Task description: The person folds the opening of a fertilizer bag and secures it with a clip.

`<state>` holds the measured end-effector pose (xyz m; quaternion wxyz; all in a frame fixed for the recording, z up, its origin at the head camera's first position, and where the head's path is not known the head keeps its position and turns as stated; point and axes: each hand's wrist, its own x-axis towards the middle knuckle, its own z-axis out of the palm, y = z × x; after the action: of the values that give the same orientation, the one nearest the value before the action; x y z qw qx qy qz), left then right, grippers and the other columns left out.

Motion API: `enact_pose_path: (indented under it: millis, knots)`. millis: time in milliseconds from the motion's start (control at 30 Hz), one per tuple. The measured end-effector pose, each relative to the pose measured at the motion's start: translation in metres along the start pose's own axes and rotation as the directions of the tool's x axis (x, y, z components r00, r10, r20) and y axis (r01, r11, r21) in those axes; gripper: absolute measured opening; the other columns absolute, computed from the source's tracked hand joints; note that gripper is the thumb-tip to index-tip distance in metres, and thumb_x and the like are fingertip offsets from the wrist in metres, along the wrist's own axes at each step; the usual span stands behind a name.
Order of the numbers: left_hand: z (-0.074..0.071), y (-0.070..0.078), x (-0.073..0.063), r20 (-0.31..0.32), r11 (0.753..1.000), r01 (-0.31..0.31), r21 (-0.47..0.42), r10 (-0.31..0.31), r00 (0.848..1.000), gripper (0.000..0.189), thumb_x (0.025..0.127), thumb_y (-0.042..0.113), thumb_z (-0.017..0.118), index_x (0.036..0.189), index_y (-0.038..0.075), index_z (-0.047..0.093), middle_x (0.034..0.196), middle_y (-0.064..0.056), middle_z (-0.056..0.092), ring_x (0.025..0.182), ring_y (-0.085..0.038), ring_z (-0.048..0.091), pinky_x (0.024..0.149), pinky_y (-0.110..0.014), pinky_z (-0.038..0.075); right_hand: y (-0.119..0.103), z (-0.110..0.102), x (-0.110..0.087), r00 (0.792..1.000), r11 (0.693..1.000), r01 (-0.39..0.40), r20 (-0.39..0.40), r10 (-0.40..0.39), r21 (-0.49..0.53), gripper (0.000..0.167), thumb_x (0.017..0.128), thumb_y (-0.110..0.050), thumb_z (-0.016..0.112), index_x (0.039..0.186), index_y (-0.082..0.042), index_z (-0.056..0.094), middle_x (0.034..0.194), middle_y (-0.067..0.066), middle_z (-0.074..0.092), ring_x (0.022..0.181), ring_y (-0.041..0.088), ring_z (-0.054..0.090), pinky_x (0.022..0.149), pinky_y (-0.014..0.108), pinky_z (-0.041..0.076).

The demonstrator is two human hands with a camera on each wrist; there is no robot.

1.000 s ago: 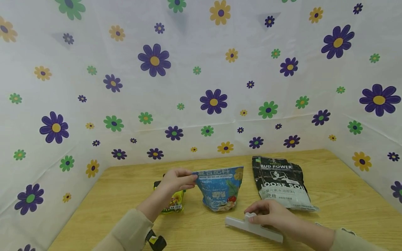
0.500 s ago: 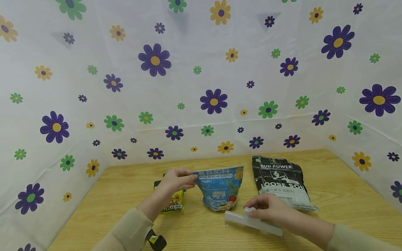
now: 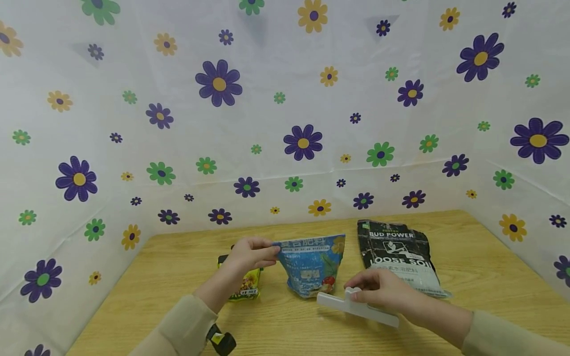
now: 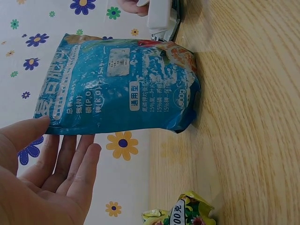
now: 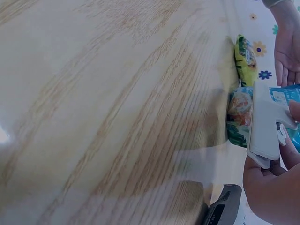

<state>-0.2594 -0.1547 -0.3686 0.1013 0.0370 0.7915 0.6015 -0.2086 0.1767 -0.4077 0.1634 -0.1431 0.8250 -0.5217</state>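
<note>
A blue fertilizer bag [image 3: 311, 267] stands upright on the table, its printed front toward me. My left hand [image 3: 244, 258] pinches its upper left corner between thumb and fingers, as the left wrist view also shows at close range. Low in front of the bag's right side, my right hand [image 3: 383, 291] holds a long white bag clip [image 3: 356, 309] by its heart-shaped handle, thumb on one side and fingers on the other. In the right wrist view the clip [image 5: 265, 122] overlaps the blue bag [image 5: 240, 112], and its long bars lie close together.
Partly behind my left forearm stands a small yellow bag [image 3: 248, 287]. To the right, a black and grey bag [image 3: 396, 252] lettered "BUD POWER" leans back behind my right hand. A flower-patterned white curtain [image 3: 267, 118] closes off the back and sides of the wooden table [image 3: 276, 326].
My right hand has risen a little with the white clip, moving slightly left and closer to the blue bag. The left hand keeps its pinch on the bag's corner.
</note>
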Motion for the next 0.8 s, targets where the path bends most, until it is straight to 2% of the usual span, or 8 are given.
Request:
enact_pose_path:
  millis: [200, 367, 800]
  knots:
    - [-0.001, 0.001, 0.000, 0.005, 1.000, -0.002, -0.006, 0.002, 1.000, 0.032, 0.105, 0.012, 0.067, 0.129, -0.008, 0.066, 0.132, -0.025, 0.065, 0.121, -0.041, 0.071, 0.112, -0.053, 0.056, -0.006, 0.000, 0.001, 1.000, 1.000, -0.020, -0.009, 0.020, -0.003, 0.032, 0.096, -0.014, 0.077, 0.122, 0.004, 0.074, 0.109, 0.005, 0.076, 0.088, 0.015, 0.060, 0.071, 0.022, 0.053]
    - [0.000, 0.002, 0.000, -0.001, 1.000, 0.005, -0.005, -0.005, 1.000, 0.031, 0.105, 0.013, 0.068, 0.128, -0.009, 0.067, 0.130, -0.024, 0.065, 0.121, -0.043, 0.071, 0.112, -0.053, 0.057, -0.011, -0.002, 0.000, 1.000, 1.000, 0.004, 0.002, -0.004, 0.012, 0.035, 0.097, -0.015, 0.076, 0.124, 0.006, 0.072, 0.109, 0.005, 0.075, 0.089, 0.016, 0.061, 0.071, 0.023, 0.053]
    - [0.001, 0.001, 0.000, -0.011, 1.000, 0.005, -0.006, -0.005, 1.000, 0.029, 0.104, 0.012, 0.069, 0.125, -0.008, 0.068, 0.126, -0.022, 0.068, 0.113, -0.036, 0.075, 0.110, -0.052, 0.058, -0.022, -0.008, 0.001, 0.998, 0.998, 0.052, -0.017, -0.053, -0.029, 0.035, 0.097, -0.017, 0.076, 0.125, 0.004, 0.072, 0.112, 0.008, 0.075, 0.093, 0.017, 0.064, 0.078, 0.026, 0.055]
